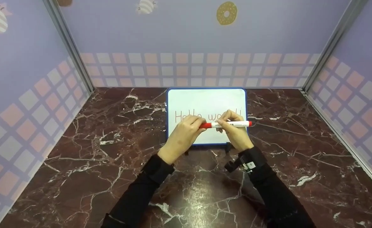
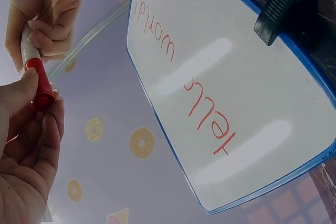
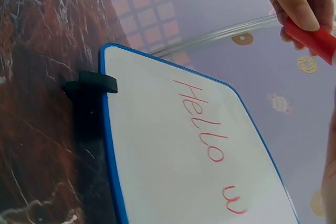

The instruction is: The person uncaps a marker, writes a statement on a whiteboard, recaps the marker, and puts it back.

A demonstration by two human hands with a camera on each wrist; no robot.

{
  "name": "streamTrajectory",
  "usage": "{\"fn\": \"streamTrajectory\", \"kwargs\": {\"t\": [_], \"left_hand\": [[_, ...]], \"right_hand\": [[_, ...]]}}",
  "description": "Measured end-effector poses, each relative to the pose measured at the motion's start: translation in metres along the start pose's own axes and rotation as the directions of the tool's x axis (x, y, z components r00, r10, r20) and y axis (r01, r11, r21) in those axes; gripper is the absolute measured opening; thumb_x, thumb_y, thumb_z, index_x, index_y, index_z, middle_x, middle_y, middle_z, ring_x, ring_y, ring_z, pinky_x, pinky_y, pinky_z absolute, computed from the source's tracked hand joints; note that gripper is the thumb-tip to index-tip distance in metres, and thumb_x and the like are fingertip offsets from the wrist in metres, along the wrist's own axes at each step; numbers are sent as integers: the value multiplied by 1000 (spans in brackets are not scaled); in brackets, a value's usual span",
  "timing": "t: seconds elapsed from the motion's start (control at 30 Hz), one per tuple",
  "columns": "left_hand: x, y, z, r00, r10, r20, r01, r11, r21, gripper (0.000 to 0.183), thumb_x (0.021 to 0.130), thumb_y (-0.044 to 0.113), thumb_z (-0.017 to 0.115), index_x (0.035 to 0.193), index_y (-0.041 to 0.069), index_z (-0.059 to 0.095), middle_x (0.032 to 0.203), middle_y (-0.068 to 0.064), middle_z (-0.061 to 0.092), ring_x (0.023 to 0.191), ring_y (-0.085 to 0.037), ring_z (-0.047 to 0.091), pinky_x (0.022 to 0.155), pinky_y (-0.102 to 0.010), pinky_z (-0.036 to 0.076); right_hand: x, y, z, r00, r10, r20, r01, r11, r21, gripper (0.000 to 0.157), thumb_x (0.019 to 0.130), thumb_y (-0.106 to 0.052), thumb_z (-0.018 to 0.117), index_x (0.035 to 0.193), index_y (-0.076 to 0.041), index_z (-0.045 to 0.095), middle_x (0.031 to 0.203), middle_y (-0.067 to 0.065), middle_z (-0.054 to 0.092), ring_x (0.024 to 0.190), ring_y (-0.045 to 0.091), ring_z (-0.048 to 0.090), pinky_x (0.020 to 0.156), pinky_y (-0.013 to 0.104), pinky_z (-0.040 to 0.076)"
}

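Note:
A white marker with a red cap and red end is held level in front of the whiteboard. My left hand pinches the red cap between thumb and fingers. The white barrel is gripped by my right hand, thumb along its near side. In the left wrist view the cap meets the barrel with no gap visible. Behind the hands, the blue-framed board carries red writing, "Hello world!", partly hidden in the head view.
Black feet support the board's lower edge on a dark red marbled tabletop. Purple walls with pink and white checks enclose the back and both sides. A black device is strapped to the right wrist.

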State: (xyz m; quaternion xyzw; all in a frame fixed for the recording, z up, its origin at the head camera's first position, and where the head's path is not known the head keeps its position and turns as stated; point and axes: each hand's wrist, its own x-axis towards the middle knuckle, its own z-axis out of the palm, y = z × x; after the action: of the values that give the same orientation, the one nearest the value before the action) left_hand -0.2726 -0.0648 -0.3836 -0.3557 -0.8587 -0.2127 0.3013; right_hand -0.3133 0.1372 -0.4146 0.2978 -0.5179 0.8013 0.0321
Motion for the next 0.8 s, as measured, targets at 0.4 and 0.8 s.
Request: {"fn": "streamTrajectory", "kwargs": {"t": [0.4, 0.8], "left_hand": [[1, -7, -6, 996, -2, -90, 12, 994, 110, 22, 95, 18, 63, 106, -1, 69, 103, -12, 69, 95, -25, 64, 88, -32, 58], [0, -10, -3, 987, 84, -135, -39, 950, 309, 21, 93, 20, 65, 103, 2, 69, 100, -8, 70, 91, -21, 64, 84, -27, 58]], "right_hand": [[7, -32, -18, 967, -255, -23, 224, 887, -404, 33, 76, 15, 74, 106, 5, 66, 99, 9, 72, 93, 16, 67, 83, 26, 57], [5, -33, -10, 812, -421, 405, 516, 193, -834, 34, 70, -9, 89, 101, -9, 76, 98, 9, 72, 97, 29, 62, 91, 43, 49]]}}
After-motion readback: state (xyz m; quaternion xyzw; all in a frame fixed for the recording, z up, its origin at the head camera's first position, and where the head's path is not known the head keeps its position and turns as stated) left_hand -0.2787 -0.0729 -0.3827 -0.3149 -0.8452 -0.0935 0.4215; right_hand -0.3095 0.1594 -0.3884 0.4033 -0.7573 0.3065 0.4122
